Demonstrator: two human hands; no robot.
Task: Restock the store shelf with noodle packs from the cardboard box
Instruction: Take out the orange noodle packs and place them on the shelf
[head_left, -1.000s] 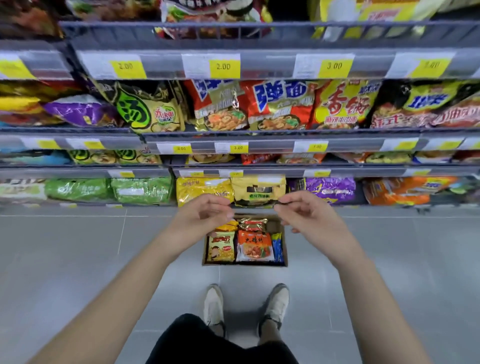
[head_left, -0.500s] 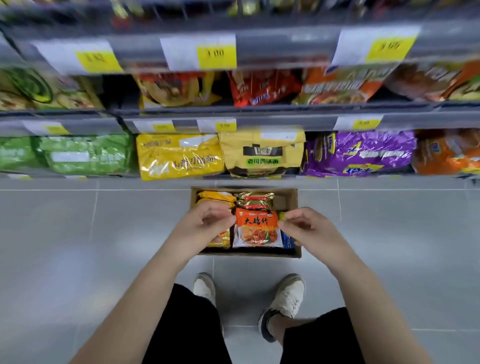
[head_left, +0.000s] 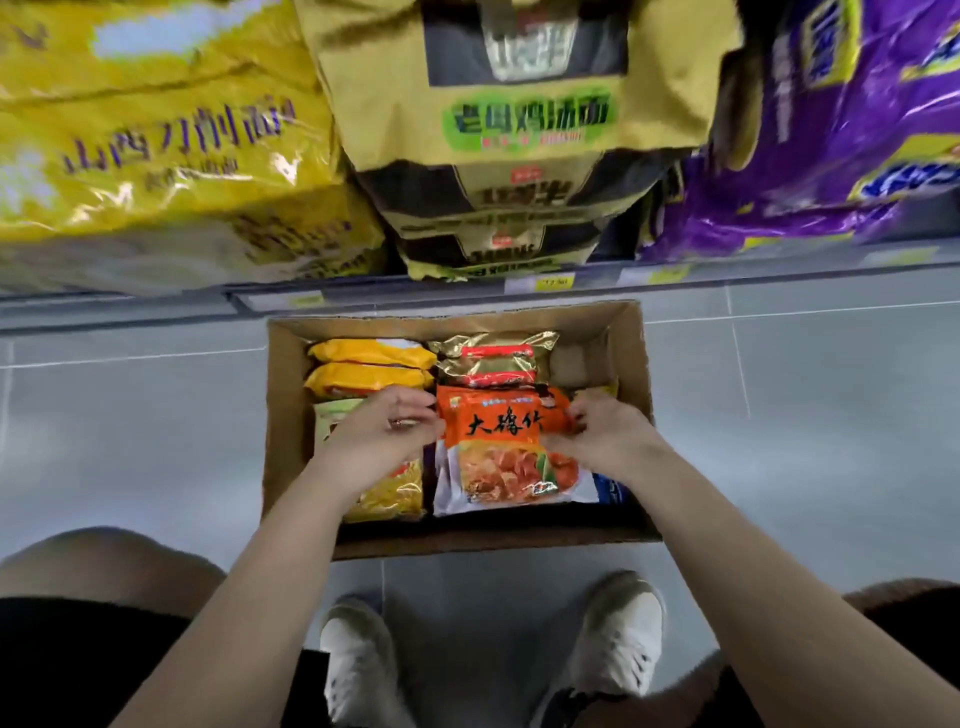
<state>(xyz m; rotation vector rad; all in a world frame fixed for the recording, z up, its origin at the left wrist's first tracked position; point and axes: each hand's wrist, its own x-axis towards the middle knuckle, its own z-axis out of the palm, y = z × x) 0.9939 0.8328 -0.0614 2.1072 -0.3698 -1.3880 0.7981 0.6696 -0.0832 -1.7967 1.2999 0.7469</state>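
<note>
An open cardboard box (head_left: 631, 353) sits on the floor below the bottom shelf. Inside lie an orange noodle pack (head_left: 509, 452), a gold and red pack (head_left: 493, 358) behind it, two yellow packs (head_left: 371, 366) at the left and a yellow pack (head_left: 389, 493) under my left wrist. My left hand (head_left: 387, 431) touches the orange pack's left edge with curled fingers. My right hand (head_left: 602, 431) grips its right edge. The pack still lies in the box.
The bottom shelf (head_left: 519, 288) just above the box holds large yellow bags (head_left: 156, 145), olive-gold bags (head_left: 509, 119) and purple bags (head_left: 831, 130). Grey floor tiles (head_left: 130, 415) surround the box. My white shoes (head_left: 618, 634) stand close behind the box, knees bent at both sides.
I have crouched down, so the box and bottom shelf fill the view. Both hands dropped from shelf height into the box and closed in on the orange pack.
</note>
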